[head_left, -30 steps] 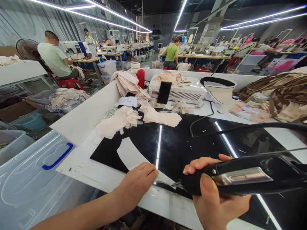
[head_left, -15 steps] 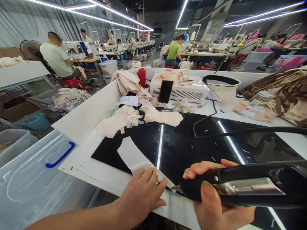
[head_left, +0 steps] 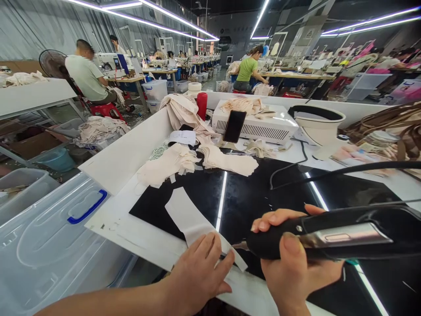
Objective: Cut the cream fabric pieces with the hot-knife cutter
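Note:
A curved off-white fabric strip (head_left: 187, 215) lies on the shiny black sheet at the table's front edge. My left hand (head_left: 204, 267) rests on its near part, fingers spread and pressing it down. My right hand (head_left: 289, 254) is closed around a black corded electric cutter (head_left: 348, 235) with a silver metal piece along its side. The cutter's thin metal tip points left, close beside the strip's right edge. Whether it touches the strip I cannot tell. Beyond the strip lie two stacks of cut cream pieces, one on the left (head_left: 167, 164) and one on the right (head_left: 228, 160).
A phone (head_left: 234, 126) leans on a white vented box (head_left: 276, 125). A red spool (head_left: 201, 106) stands behind. The cutter's cable (head_left: 362, 169) crosses the black sheet (head_left: 259, 188). Lidded plastic bins (head_left: 49, 237) stand left. People sit at sewing machines farther off.
The cutter's tip has lifted slightly up and away from the strip, whose near end now shows. My left hand stays on the fabric. The whole view has shifted slightly.

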`<control>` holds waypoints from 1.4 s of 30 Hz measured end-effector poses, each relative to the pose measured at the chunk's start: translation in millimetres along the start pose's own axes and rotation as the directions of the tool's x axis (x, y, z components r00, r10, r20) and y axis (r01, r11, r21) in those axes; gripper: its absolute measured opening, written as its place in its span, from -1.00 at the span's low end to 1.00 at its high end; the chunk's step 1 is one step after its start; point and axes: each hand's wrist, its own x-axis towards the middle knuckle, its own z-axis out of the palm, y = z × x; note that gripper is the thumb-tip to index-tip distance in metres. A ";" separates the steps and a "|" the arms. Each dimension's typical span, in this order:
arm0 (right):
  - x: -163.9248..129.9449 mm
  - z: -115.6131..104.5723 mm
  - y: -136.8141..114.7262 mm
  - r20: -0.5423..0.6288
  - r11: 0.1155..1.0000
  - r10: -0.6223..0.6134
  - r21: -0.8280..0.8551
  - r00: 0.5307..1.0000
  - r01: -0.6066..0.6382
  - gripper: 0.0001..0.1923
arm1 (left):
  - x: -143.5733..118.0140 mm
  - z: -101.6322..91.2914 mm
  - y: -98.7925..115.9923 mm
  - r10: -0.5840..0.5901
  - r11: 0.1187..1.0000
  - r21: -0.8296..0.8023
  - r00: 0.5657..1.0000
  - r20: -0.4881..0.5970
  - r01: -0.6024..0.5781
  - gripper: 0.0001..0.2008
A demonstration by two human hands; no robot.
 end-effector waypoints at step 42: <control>-1.5 6.7 18.8 0.117 0.999 0.025 0.026 0.993 -0.028 -0.58 | 4.1 -5.7 -13.7 0.005 0.972 -0.233 1.000 0.003 -0.004 -0.11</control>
